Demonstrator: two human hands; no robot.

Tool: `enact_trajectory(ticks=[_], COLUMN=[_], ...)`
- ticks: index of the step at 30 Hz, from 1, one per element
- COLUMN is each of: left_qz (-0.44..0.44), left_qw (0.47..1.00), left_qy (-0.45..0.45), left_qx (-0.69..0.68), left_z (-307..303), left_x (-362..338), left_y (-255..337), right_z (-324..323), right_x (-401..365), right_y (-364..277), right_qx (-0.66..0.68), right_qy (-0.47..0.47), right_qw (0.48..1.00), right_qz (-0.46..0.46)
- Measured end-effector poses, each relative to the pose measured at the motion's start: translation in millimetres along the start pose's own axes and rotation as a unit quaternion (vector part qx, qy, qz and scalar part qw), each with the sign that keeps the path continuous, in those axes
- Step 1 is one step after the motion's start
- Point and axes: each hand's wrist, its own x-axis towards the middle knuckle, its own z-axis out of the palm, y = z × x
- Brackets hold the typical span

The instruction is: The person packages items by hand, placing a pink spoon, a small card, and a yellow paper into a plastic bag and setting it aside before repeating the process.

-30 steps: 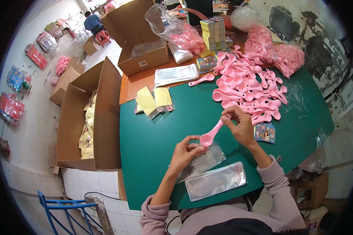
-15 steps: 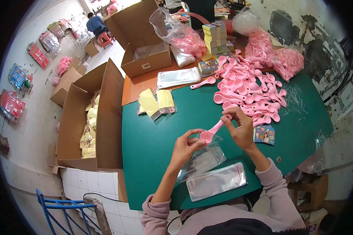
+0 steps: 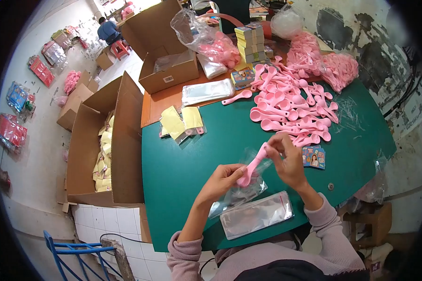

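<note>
A pink plastic spoon [image 3: 253,169] slants between my two hands over the green table. My left hand [image 3: 220,181] pinches its bowl end, thumb on top. My right hand [image 3: 286,159] grips the handle tip, higher and to the right. Thin clear film [image 3: 263,165] shows behind the spoon, between the hands. Below them a loose clear bag [image 3: 234,199] lies on the table beside a stack of clear plastic bags [image 3: 257,215]. Just right of my right hand are printed picture cards [image 3: 313,157], partly covered by the hand.
A big pile of pink spoons [image 3: 290,100] covers the table's far right. Filled packs with yellow cards [image 3: 173,122] lie at the left, near an open carton [image 3: 126,140] of similar packs. More clear bags [image 3: 207,91] and a card stack [image 3: 251,42] stand behind. A seated person [image 3: 109,32] is far off.
The spoon has turned steeper, its bowl end now lower and nearer me. My right hand has moved slightly down, and clear film now shows behind the handle. The whole view has shifted a little.
</note>
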Motion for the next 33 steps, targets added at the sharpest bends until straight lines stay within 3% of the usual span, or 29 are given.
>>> enact_trajectory(ticks=[2,3,6,7,9,11,14,18,20,24,26,27,29,30,31,32,33], left_qz=[-0.005,-0.007,0.025,0.024,0.026,0.018,0.010,0.015,0.012,0.008,0.009,0.015,0.026,0.024,0.021,0.021,0.014], left_qw=[1.000,0.998,0.995,0.995,0.999,1.000,1.000,1.000,1.000,0.998,0.998,0.998,0.998,0.997,0.996,0.996,0.995], left_qy=[-0.020,-0.038,-0.061,-0.063,-0.019,-0.004,0.016,0.012,0.009,-0.039,-0.052,-0.052,-0.046,-0.055,-0.065,-0.063,-0.072], left_qx=[0.019,0.039,0.072,0.071,0.002,-0.008,-0.016,0.004,0.001,0.041,0.034,0.038,0.045,0.053,0.060,0.059,0.064], left_z=[2.9,2.4,0.0,-1.0,-3.2,-7.6,-9.6,-11.3,-13.7,-14.8,-12.3,-11.9,-13.7,-13.6,-13.3,-13.7,-13.5], left_x=[-5.7,-7.4,-6.0,-6.0,-6.2,-4.7,1.0,4.6,3.9,4.9,5.5,5.2,4.7,3.3,2.1,2.7,4.5], left_y=[11.5,14.5,10.0,10.1,11.0,8.6,5.4,-2.3,-2.4,-2.2,-3.4,-3.6,1.3,5.8,8.3,9.6,10.9], right_z=[-3.7,-5.6,-15.6,-31.9,-72.4,-98.2,-130.3,-126.0,-129.8,-120.8,-118.3,-118.6,-116.7,-111.6,-103.1,-93.3,-79.1], right_x=[-13.4,-18.8,-31.5,-31.5,-25.9,-31.8,-48.3,-41.4,-39.5,-29.2,-24.6,-23.4,-14.7,-8.2,-3.5,-0.7,-0.1], right_y=[-4.3,-9.4,-9.8,-2.2,17.0,43.9,84.9,62.3,62.7,29.0,25.2,27.2,33.7,28.6,17.9,9.7,11.6], right_qx=[-0.019,0.010,0.024,0.069,-0.133,-0.390,-0.404,-0.308,-0.423,-0.480,-0.571,-0.570,-0.634,-0.632,-0.461,-0.271,-0.164], right_qy=[-0.100,-0.166,-0.223,-0.234,-0.116,0.091,0.062,0.120,0.146,0.107,0.078,0.079,0.134,0.132,0.111,0.087,0.074], right_qw=[0.989,0.981,0.969,0.970,0.983,0.900,0.893,0.922,0.865,0.844,0.816,0.816,0.759,0.761,0.880,0.957,0.982], right_qz=[-0.106,-0.102,-0.105,-0.014,0.057,0.172,0.187,0.202,0.226,0.213,0.046,0.047,-0.062,-0.068,-0.003,0.064,0.054])
